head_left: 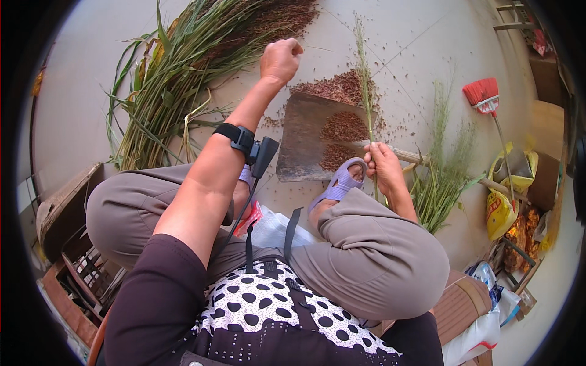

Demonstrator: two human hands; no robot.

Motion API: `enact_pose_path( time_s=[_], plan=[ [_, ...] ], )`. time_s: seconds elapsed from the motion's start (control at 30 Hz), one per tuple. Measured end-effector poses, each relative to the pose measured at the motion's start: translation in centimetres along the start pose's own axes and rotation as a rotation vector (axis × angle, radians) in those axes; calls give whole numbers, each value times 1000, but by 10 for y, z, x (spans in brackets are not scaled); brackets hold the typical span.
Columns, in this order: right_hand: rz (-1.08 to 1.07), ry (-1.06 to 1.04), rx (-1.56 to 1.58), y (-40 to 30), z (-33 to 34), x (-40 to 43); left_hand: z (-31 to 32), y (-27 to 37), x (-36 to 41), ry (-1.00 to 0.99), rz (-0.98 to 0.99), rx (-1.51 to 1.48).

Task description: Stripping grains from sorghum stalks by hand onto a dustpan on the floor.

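Note:
My right hand (383,165) grips a green stalk, apparently sorghum, whose thin, mostly bare seed head (361,55) points away from me. The stalk crosses over a metal shovel blade (300,132) lying on the floor. Two small heaps of reddish-brown seeds (344,126) rest on the blade, and more seeds (336,87) lie just beyond its far edge. My left hand (281,59) is raised with curled fingers, beside the dark seed heads of a large stalk bundle (169,87). Its palm is hidden, so any held thing cannot be made out.
Bare-headed green stalks (442,183) lie right of my right hand, across the shovel's wooden handle (407,155). Further right are a red broom (483,96) and a yellow bag (501,212). Near my feet is a white plastic sack (279,226). Wooden furniture (68,206) stands left.

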State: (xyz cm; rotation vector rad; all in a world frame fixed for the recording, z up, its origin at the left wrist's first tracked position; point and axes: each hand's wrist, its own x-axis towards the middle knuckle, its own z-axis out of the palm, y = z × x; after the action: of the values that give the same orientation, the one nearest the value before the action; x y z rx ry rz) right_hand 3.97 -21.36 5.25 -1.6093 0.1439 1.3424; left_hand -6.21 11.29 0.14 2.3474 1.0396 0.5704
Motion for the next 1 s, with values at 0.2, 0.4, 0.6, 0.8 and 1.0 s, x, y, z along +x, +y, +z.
enact_pose_path(
  time_s=[0.2,0.4,0.6,0.8,1.0],
  plan=[
    [4,44,-20,-3,5,1,23,42,-25,-270,-120,-139],
    [-38,17,-33,-5,7,4,27,95,-43,-765,-706,-913],
    [-56,14,-56,-7,14,3,45,103,-52,-638,-911,-1241],
    [-41,32,-56,-5,16,9,54,91,-41,-684,-509,-679],
    [-42,12,-46,-1,17,14,58,82,-32,-541,-38,-255]
  ],
)
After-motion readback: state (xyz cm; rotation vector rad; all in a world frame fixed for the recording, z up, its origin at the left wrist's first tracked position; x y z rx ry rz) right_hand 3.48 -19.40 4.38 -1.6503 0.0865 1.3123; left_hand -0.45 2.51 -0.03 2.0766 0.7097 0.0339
